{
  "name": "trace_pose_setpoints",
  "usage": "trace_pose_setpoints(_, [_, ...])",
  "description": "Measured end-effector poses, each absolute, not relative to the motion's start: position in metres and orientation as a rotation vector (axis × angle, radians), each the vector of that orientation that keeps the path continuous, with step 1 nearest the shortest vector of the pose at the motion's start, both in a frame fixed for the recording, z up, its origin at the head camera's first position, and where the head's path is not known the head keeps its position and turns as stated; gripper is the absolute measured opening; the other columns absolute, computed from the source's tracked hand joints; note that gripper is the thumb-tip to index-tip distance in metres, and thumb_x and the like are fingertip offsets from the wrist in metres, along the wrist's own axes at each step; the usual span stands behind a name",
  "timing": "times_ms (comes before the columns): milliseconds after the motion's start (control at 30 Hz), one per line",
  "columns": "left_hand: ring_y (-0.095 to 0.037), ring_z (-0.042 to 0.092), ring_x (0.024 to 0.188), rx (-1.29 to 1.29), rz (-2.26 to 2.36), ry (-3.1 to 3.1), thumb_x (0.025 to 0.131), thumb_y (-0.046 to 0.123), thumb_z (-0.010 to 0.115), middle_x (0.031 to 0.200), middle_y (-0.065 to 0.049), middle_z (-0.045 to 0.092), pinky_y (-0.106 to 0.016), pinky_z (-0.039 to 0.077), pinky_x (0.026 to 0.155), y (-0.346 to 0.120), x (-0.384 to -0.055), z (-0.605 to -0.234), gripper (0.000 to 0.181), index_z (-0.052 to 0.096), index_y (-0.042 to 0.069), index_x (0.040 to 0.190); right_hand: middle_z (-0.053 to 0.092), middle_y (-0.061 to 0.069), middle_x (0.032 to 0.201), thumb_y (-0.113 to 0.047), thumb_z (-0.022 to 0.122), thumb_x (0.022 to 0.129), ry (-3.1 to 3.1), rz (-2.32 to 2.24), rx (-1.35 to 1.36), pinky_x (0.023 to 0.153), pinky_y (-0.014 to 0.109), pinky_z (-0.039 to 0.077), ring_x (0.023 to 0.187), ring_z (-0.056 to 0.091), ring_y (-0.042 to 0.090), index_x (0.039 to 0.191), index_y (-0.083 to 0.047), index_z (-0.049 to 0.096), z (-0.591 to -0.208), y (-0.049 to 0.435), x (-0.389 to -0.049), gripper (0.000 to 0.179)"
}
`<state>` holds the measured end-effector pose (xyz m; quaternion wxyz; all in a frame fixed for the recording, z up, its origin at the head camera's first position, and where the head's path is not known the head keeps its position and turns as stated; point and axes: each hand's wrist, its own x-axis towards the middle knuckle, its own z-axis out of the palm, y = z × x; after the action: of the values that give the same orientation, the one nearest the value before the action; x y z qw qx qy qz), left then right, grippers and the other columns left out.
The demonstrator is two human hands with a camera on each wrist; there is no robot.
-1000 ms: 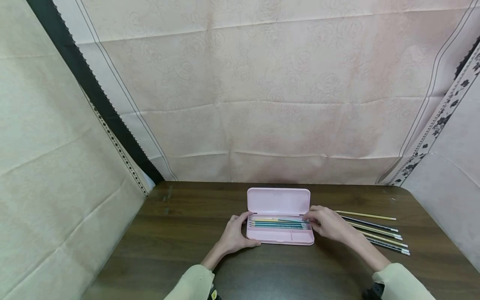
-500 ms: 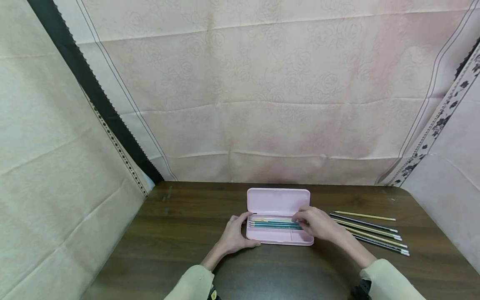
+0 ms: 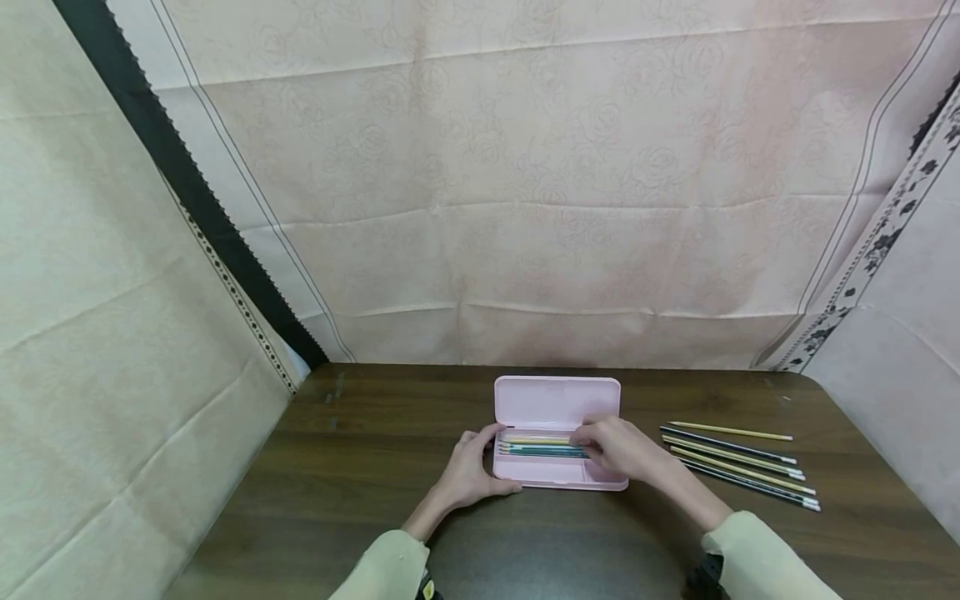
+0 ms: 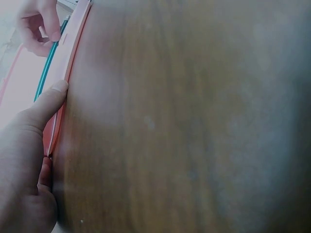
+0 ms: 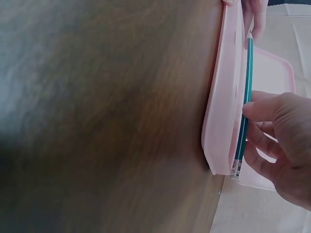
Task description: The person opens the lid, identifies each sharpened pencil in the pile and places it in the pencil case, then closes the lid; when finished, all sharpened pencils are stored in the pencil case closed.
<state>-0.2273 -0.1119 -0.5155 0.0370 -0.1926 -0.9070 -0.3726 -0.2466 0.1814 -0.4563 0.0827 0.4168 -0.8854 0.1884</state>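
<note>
An open pink pencil case [image 3: 540,473] lies on the table with its lid [image 3: 557,402] raised at the back. Several green pencils [image 3: 534,451] and some yellowish ones lie side by side in its long compartment. My left hand [image 3: 467,477] grips the left end of the case, thumb along the front wall and index finger at the back corner. Over the right half of the case, my right hand [image 3: 621,448] pinches a green pencil [image 5: 249,73] between thumb and fingers; its eraser end points right. The right hand covers part of the pencils in the head view.
To the right of the case, several black and yellow pencils [image 3: 742,454] lie loosely fanned on the brown wooden table [image 3: 360,467]. Pale patterned cloth [image 3: 525,208] hangs behind the table and along both sides.
My right hand has slid left along the pencils in the case, from its right end toward the middle. The left hand and the case have stayed put.
</note>
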Motion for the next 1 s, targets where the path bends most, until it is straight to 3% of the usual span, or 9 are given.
trace_pose_setpoints(533, [-0.025, 0.047, 0.109, -0.578, -1.154, -2.792, 0.067, 0.047, 0.092, 0.119, -0.006, 0.055, -0.046, 0.046, 0.085, -0.111, -0.226, -0.514, 0.092, 0.050, 0.019, 0.143, 0.064, -0.002, 0.084, 0.008, 0.074, 0.082, -2.613, 0.615, 1.243, 0.066, 0.028, 0.050, 0.072, 0.054, 0.008, 0.092, -0.008, 0.076, -0.457, 0.185, -0.249, 0.019])
trace_pose_setpoints(767, [-0.025, 0.048, 0.108, -0.585, -1.149, -2.788, 0.066, 0.046, 0.093, 0.118, -0.006, 0.055, -0.045, 0.046, 0.085, -0.113, -0.226, -0.513, 0.092, 0.050, 0.018, 0.143, 0.066, 0.001, 0.086, 0.013, 0.076, 0.076, -2.495, 0.663, 1.148, 0.064, 0.032, 0.051, 0.074, 0.059, 0.009, 0.092, -0.003, 0.075, -0.448, 0.236, -0.252, 0.023])
trace_pose_setpoints(1000, [-0.024, 0.048, 0.108, -0.581, -1.146, -2.792, 0.066, 0.047, 0.092, 0.118, -0.006, 0.056, -0.045, 0.046, 0.085, -0.112, -0.226, -0.513, 0.092, 0.050, 0.018, 0.143, 0.065, 0.002, 0.084, 0.020, 0.076, 0.066, -2.327, 0.600, 1.069, 0.060, 0.027, 0.048, 0.071, 0.059, 0.010, 0.091, -0.004, 0.073, -0.456, 0.310, -0.254, 0.036])
